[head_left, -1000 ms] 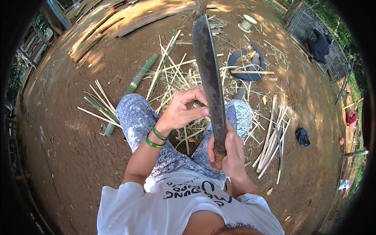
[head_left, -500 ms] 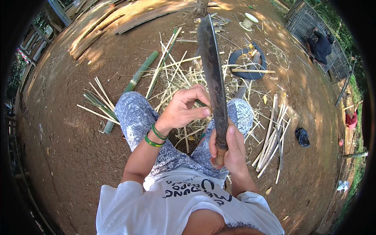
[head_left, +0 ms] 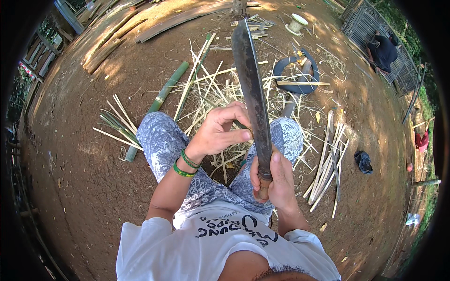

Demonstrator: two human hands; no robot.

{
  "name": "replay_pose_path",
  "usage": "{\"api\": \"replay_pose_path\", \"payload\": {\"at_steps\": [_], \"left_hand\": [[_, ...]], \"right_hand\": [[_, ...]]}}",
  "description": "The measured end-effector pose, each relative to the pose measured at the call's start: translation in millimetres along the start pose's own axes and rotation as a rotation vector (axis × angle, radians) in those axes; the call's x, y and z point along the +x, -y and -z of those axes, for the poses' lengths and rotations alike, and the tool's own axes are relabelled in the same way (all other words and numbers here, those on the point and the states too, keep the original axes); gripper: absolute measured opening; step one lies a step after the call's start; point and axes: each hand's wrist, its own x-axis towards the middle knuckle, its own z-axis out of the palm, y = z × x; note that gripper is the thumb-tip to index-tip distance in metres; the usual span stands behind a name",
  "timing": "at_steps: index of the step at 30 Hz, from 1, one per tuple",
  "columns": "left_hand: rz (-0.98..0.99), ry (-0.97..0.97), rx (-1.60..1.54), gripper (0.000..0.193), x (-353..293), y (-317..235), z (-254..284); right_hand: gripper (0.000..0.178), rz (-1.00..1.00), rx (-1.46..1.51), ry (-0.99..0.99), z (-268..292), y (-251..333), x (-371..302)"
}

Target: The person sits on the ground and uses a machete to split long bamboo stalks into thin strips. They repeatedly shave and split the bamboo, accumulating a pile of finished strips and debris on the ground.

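Observation:
My right hand (head_left: 277, 181) is wrapped round the wooden handle of a machete, its long dark blade (head_left: 255, 89) pointing up and away from me. Just left of the blade, my left hand (head_left: 220, 129) pinches a thin green bamboo strip (head_left: 241, 124) between thumb and fingers. The strip's end meets the blade's left side or passes behind it; which one, I cannot tell. Below the hands are my knees in patterned trousers. Bamboo shavings and thin strips (head_left: 220, 89) lie heaped on the ground beyond and between my legs.
At left a green bamboo pole (head_left: 169, 87) lies near a small bundle of split strips (head_left: 119, 119). Cut strips (head_left: 326, 164) and a black plastic bag (head_left: 363, 162) are at right. Farther off are a black ring (head_left: 315, 82), a pale spool (head_left: 297, 24) and a crouching person (head_left: 384, 54).
The machete's blade has tipped very slightly to the left. Both hands keep their grips almost in the same place.

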Motion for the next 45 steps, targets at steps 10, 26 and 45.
{"api": "replay_pose_path", "payload": {"at_steps": [10, 26, 45], "left_hand": [[0.083, -0.014, 0.020, 0.012, 0.8, 5.4, 7.2], [-0.028, -0.049, 0.135, 0.014, 8.3, 26.4, 3.3], [0.112, 0.020, -0.054, 0.005, 3.6, 9.5, 11.1]], "right_hand": [[0.069, -0.046, -0.113, 0.018, 9.4, -4.2, 6.8], [0.064, -0.052, -0.174, -0.170, 1.2, -11.4, 5.4], [0.064, -0.180, -0.236, -0.043, 18.9, 9.5, 12.4]]}}
